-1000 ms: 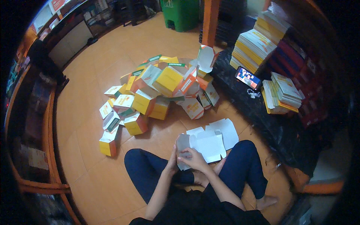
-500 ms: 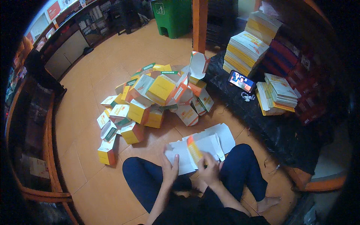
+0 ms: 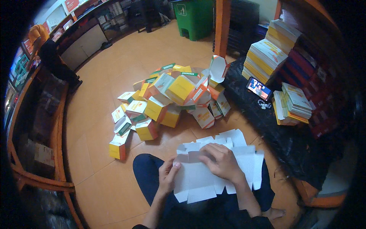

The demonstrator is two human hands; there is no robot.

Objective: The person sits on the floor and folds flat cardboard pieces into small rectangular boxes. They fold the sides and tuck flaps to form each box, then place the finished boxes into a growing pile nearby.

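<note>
A partly folded carton blank (image 3: pixel 196 177), white inner side up, lies across my lap. My left hand (image 3: pixel 167 175) grips its left edge, with the thumb on the inner face. Over its far side, my right hand (image 3: pixel 221 160) curls its fingers at a raised flap (image 3: pixel 188 157) that stands in shade. More flat white blanks (image 3: pixel 249 162) rest under and beyond my right forearm, over my right leg and the floor. In front of me is a heap of made-up boxes (image 3: pixel 181 89) in yellow, white, orange and green.
To the right, a black-covered ledge (image 3: pixel 263 131) bears a tall stack of flat cartons (image 3: pixel 265 55), a smaller stack (image 3: pixel 295 101), a phone (image 3: pixel 259 88) playing video and a beaded string (image 3: pixel 264 104). A green bin (image 3: pixel 194 21) and an orange post (image 3: pixel 222 30) stand behind the heap.
The blank has been turned and spread wider, so its yellow printed panel no longer shows. My right hand has moved to its far flap. The whole view has shifted.
</note>
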